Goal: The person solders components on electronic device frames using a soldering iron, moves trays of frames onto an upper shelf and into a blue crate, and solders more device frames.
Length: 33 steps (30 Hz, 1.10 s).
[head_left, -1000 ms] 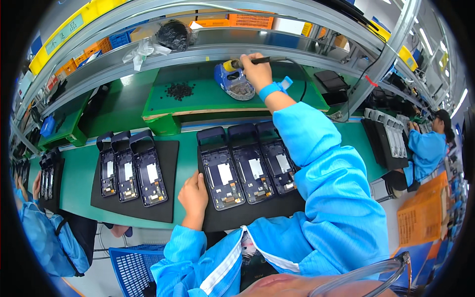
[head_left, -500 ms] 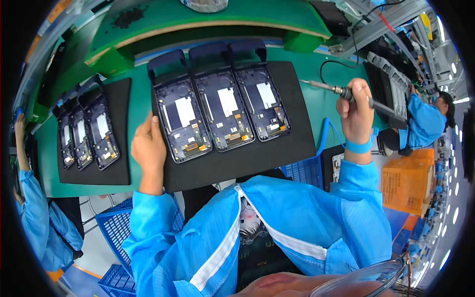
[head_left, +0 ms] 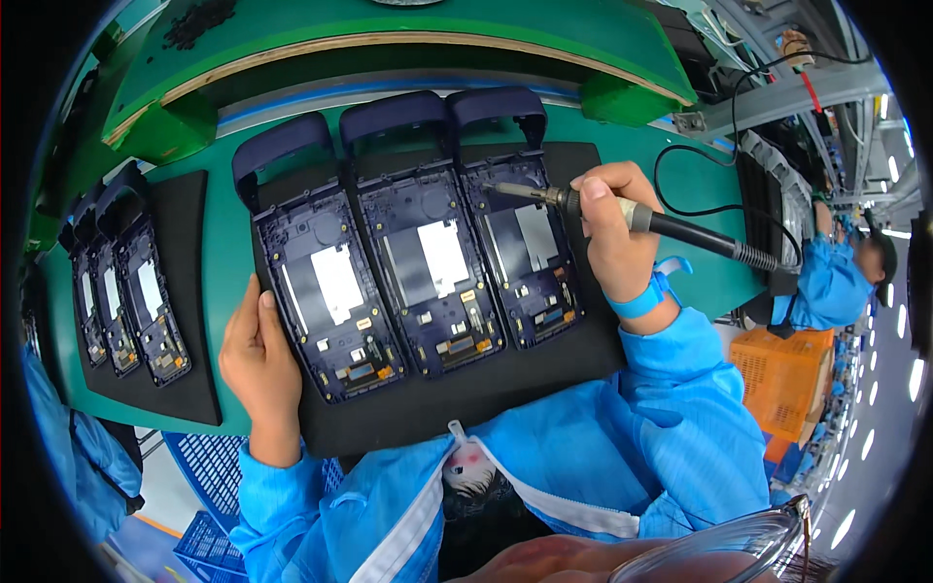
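My right hand (head_left: 618,228) grips a soldering iron (head_left: 685,231), its tip over the upper left part of the right-hand housing (head_left: 530,262). Whether the tip touches cannot be made out. Three open dark-blue device housings lie side by side on a black mat (head_left: 544,374), each with a raised handle-like loop at its far end. Inside the middle housing (head_left: 439,257) and the left housing (head_left: 335,287) show a shiny pale plate and small circuit parts. My left hand (head_left: 260,355) has its fingers stretched out beside the left housing's outer edge, holding nothing.
Further left, several similar housings (head_left: 151,291) lie on another black mat (head_left: 192,321). A green shelf (head_left: 408,73) with a pale front edge spans the back. The iron's cord (head_left: 700,209) loops at right. Beyond are an orange crate (head_left: 777,379) and a co-worker (head_left: 841,277) in blue.
My right hand has brought the soldering iron leftward from beside the mat to above the right-hand housing. My left hand stays by the left housing. The view has shifted nearer the table.
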Available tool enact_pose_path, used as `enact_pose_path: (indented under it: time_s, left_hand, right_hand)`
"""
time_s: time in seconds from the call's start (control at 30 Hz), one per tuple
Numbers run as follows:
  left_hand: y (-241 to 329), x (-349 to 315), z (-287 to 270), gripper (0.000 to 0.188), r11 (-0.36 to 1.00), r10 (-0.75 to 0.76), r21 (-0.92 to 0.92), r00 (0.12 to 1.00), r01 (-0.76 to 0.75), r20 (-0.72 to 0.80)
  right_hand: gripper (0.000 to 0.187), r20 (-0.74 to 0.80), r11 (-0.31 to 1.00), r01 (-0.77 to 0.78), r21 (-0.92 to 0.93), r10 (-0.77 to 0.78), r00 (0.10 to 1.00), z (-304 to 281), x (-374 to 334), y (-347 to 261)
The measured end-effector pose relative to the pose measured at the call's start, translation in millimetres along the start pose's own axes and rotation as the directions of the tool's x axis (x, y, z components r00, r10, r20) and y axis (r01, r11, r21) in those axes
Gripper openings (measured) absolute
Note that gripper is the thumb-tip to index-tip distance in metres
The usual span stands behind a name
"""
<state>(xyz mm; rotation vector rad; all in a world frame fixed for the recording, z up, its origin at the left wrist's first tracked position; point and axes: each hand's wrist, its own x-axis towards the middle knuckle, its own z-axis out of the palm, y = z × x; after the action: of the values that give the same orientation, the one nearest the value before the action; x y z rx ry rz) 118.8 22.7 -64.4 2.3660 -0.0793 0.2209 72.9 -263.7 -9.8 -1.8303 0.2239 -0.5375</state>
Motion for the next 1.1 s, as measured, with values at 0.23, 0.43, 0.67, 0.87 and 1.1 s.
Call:
enact_pose_path:
  time_s: [0.23, 0.43, 0.67, 0.87, 1.1]
  left_hand:
    - [1, 4, 2, 0.025, 1.000, -0.005, -0.003, 1.000, 0.005, 0.022]
    - [2, 5, 4, 0.024, 1.000, 0.016, 0.011, 1.000, -0.016, -0.008]
    - [6, 2, 0, 0.025, 0.996, -0.042, 0.080, 0.998, 0.045, -0.041]
    - [9, -7, -11, 0.029, 0.972, 0.024, 0.235, 1.000, -0.027, 0.018]
    - [5, -14, -20, 0.025, 0.919, -0.213, -0.338, 0.977, 0.202, 0.004]
  right_hand:
    - [0.012, 0.004, 0.992, 0.109, -0.059, -0.108, 0.994, 4, 9, 11]
    - [0.014, -0.111, 0.998, 0.066, -0.007, -0.067, 0.992, 2, 5, 6]
    - [0.027, -0.152, 0.975, 0.018, 0.223, 0.017, 0.988, -42, -11, 5]
    - [0.033, -0.102, 0.840, -0.119, 0.529, 0.203, 0.974, -94, -79, 31]
    - [0.036, 0.067, 0.632, -0.158, 0.759, 0.166, 0.984, -87, -100, 31]
